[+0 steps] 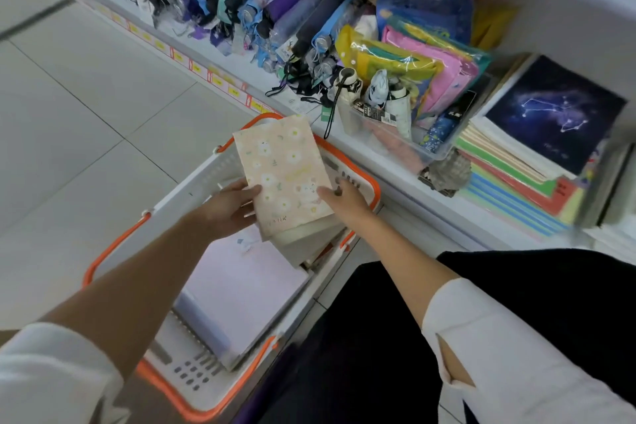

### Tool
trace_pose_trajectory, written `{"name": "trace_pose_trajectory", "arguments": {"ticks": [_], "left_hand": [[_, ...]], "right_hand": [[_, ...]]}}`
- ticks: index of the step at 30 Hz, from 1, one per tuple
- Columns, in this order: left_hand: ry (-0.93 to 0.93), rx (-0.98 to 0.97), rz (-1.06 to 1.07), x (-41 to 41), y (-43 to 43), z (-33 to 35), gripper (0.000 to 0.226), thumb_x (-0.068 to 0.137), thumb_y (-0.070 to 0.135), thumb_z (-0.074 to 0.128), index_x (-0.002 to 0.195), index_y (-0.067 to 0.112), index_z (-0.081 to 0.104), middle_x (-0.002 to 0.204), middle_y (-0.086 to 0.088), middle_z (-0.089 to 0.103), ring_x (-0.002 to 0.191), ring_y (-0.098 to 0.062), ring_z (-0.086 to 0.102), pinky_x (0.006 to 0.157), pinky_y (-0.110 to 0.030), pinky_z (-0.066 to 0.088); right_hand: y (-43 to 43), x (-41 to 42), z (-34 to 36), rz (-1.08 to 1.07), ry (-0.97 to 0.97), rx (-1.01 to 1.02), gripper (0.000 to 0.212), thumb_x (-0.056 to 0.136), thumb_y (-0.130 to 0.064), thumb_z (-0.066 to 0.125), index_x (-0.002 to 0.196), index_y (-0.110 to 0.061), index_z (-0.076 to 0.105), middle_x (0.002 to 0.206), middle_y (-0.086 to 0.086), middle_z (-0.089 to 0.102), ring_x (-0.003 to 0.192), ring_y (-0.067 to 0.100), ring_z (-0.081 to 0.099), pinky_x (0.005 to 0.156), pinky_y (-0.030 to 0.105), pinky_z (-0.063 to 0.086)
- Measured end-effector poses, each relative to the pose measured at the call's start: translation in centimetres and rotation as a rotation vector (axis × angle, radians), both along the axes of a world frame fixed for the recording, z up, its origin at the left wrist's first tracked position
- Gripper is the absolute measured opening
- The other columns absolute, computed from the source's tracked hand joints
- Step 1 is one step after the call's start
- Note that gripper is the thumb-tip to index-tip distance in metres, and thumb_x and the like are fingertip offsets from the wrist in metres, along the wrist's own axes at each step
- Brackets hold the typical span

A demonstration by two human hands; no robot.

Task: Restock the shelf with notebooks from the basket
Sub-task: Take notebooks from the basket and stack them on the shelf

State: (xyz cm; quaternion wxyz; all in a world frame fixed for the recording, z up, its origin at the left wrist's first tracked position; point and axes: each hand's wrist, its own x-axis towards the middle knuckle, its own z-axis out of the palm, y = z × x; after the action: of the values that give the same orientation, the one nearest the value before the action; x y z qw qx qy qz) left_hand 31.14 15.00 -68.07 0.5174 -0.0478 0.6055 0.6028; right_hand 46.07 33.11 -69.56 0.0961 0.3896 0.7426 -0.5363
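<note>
A small stack of notebooks [284, 175], peach flowered cover on top, is held just above the far end of the basket [196, 182]. Its long axis runs nearly from 6 to 12 o'clock, with the far end leaning toward 11.

The left hand [227, 206] grasps the near left corner, thumb on the cover. The right hand [344, 198] meets the near right edge, thumb on top. Its fingers look curled round that edge, though blur makes this less than sure.

The shelf [395, 182] lies at 1 to 3 o'clock of the hands, and its notebook piles [509, 175], under a constellation cover [554, 113], sit at about 2 o'clock. The right hand is nearer them. The carry will likely go rightward and away, with the stack turned to match the piles.

A lilac spiral notebook [247, 289] lies in the basket at 6 o'clock of the stack.
</note>
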Motion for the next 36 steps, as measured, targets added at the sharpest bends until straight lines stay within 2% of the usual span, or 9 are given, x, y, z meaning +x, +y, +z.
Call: {"name": "trace_pose_trajectory", "arguments": {"ticks": [3,8,12,15,19,24,26,31,36], "left_hand": [[0.029,0.034,-0.004,0.2,0.5,2.0,0.028,0.098,0.014,0.05,0.125,0.018,0.056,0.116,-0.003,0.064,0.1,-0.02,0.061,0.091,-0.041,0.048],[0.088,0.1,-0.001,2.3,3.1,5.1,0.036,0.102,0.013,0.041,0.137,0.013,0.047,0.134,-0.011,0.058,0.119,-0.032,0.057,0.091,-0.053,0.05],[0.181,0.221,-0.012,5.8,6.0,8.4,0.039,0.102,0.008,0.036,0.141,0.014,0.043,0.135,-0.014,0.056,0.119,-0.039,0.055,0.1,-0.061,0.042],[0.16,0.209,0.02,7.1,7.2,10.2,0.039,0.102,0.009,0.039,0.14,0.013,0.044,0.137,-0.013,0.055,0.119,-0.038,0.055,0.099,-0.057,0.044],[0.128,0.279,0.003,9.0,8.8,13.7,0.03,0.103,0.011,0.04,0.131,0.014,0.049,0.124,-0.011,0.061,0.106,-0.034,0.06,0.088,-0.053,0.048],[0.205,0.297,-0.052,10.7,11.4,18.5,0.024,0.102,0.015,0.04,0.123,0.016,0.051,0.121,-0.014,0.06,0.096,-0.034,0.059,0.08,-0.046,0.05],[0.282,0.292,-0.083,11.7,12.4,20.4,0.02,0.101,0.013,0.04,0.118,0.014,0.051,0.11,-0.012,0.06,0.088,-0.03,0.059,0.074,-0.039,0.049],[0.477,0.294,-0.117,13.9,15.3,24.2,0.04,0.096,0.016,0.048,0.136,0.015,0.044,0.13,-0.011,0.056,0.106,-0.032,0.058,0.066,-0.035,0.05],[0.612,0.411,-0.212,18.1,19.2,29.2,0.041,0.099,0.013,0.046,0.139,0.014,0.04,0.129,-0.005,0.056,0.111,-0.028,0.057,0.082,-0.038,0.053]], "right_hand": [[0.2,0.8,1.0,-0.032,0.06,0.049,0.052,0.084,-0.051,0.058,0.123,-0.016,0.056,0.118,0.01,0.064,0.102,0.023,0.062,0.077,0.032,0.047],[0.2,2.3,4.8,-0.134,0.263,0.02,0.05,0.071,-0.042,0.063,0.12,-0.035,0.058,0.12,-0.011,0.066,0.111,0.015,0.062,0.098,0.044,0.049],[-0.1,4.6,11.5,-0.134,0.385,0.037,0.067,0.085,-0.011,0.059,0.147,-0.024,0.036,0.134,-0.008,0.053,0.12,0.016,0.052,0.094,0.029,0.05],[1.6,6.5,14.4,-0.122,0.391,0.105,0.055,0.09,0.007,0.052,0.141,-0.013,0.044,0.12,0.0,0.056,0.104,0.014,0.054,0.063,0.006,0.046],[2.9,8.9,17.5,-0.197,0.42,0.128,0.047,0.09,-0.007,0.061,0.135,-0.014,0.049,0.123,0.001,0.06,0.11,0.023,0.059,0.09,0.033,0.05],[4.2,11.5,21.3,-0.329,0.427,0.043,0.023,0.089,-0.022,0.065,0.112,-0.02,0.062,0.12,0.004,0.067,0.104,0.023,0.064,0.095,0.038,0.05],[4.6,12.5,23.3,-0.297,0.457,0.166,0.03,0.089,-0.012,0.063,0.119,-0.016,0.061,0.121,0.003,0.065,0.105,0.022,0.062,0.092,0.033,0.049],[5.3,15.4,28.2,-0.314,0.603,0.25,0.047,0.086,0.007,0.054,0.125,-0.018,0.048,0.118,0.0,0.06,0.103,0.016,0.058,0.081,0.022,0.049],[7.3,19.0,32.0,-0.55,0.721,0.302,0.047,0.084,0.01,0.048,0.125,-0.011,0.057,0.112,0.0,0.063,0.09,0.011,0.058,0.063,0.01,0.047]]}}
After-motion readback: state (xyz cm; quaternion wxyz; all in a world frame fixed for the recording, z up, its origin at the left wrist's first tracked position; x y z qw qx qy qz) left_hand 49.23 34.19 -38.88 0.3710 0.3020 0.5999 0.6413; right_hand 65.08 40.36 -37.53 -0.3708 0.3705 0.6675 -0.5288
